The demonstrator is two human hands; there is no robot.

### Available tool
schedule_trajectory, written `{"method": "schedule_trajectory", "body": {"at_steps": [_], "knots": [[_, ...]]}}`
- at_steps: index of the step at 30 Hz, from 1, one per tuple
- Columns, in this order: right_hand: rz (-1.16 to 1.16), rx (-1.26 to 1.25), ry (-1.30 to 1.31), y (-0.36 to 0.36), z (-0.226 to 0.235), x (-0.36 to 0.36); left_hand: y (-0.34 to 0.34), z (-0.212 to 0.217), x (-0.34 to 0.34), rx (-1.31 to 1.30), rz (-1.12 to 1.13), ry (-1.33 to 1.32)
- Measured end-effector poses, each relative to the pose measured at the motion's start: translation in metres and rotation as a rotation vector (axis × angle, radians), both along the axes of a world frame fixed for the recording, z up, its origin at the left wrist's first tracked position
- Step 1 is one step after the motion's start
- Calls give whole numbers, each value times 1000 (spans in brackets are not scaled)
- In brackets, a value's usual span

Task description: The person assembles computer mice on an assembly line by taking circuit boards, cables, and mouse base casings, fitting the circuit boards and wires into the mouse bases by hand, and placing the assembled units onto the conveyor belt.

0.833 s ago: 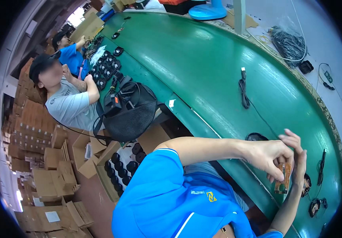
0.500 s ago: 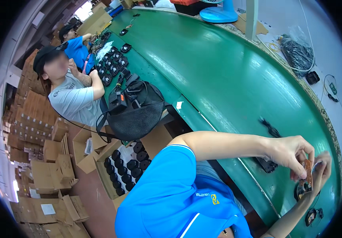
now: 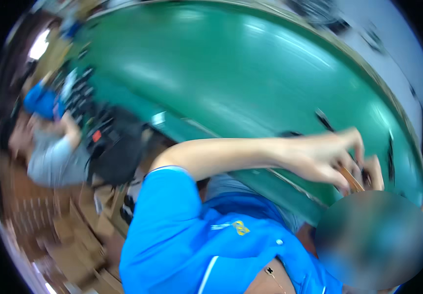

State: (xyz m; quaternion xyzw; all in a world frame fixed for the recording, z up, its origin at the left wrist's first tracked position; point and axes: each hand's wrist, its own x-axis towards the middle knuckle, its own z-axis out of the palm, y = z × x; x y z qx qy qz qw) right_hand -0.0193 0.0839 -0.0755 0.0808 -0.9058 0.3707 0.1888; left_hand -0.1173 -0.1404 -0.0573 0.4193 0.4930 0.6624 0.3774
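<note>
The picture is smeared by motion. My left arm reaches from my blue sleeve across to the right, and my left hand (image 3: 325, 158) has its fingers pinched on a small flat orange-brown piece (image 3: 350, 179). My right hand (image 3: 374, 171) comes up from the lower right, partly hidden behind a blurred patch, and its curled fingers grip the same piece from the other side. Both hands meet over the near edge of the green table (image 3: 250, 83).
Small black parts (image 3: 323, 119) lie on the green table near my hands. At the left sit a person in grey (image 3: 54, 159) and one in blue (image 3: 42, 100) beside a black bag (image 3: 115, 154). Cardboard boxes (image 3: 69, 235) fill the floor at lower left.
The view has swung and gone blurry. My two hands stay together on the orange-brown piece and now sit higher and closer to the middle of the picture.
</note>
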Motion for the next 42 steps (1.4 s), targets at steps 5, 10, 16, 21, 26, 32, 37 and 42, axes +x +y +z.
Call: {"method": "schedule_trajectory", "body": {"at_steps": [5,10,16,21,26,32,37,42], "knots": [[196,-221,-78,-18,2,-12,-23,-7,0,-117,6,198],[92,-477,-319,-19,1,-2,-28,-7,-19,-258,125,19],[47,-592,-314,-30,-20,8,-36,-24,-29,-194,138,177],[64,-369,-132,-34,-40,6,-47,-24,-27,-312,84,302],[80,-299,-155,-31,-40,8,-41,-27,-26,-337,84,515],[41,-187,-107,-30,-50,10,-32,-36,-19,-363,155,618],[53,-163,-142,-28,-51,11,-31,-39,-16,-415,184,709],[67,-69,-101,-25,-51,11,-30,-41,-17,-436,178,674]]}}
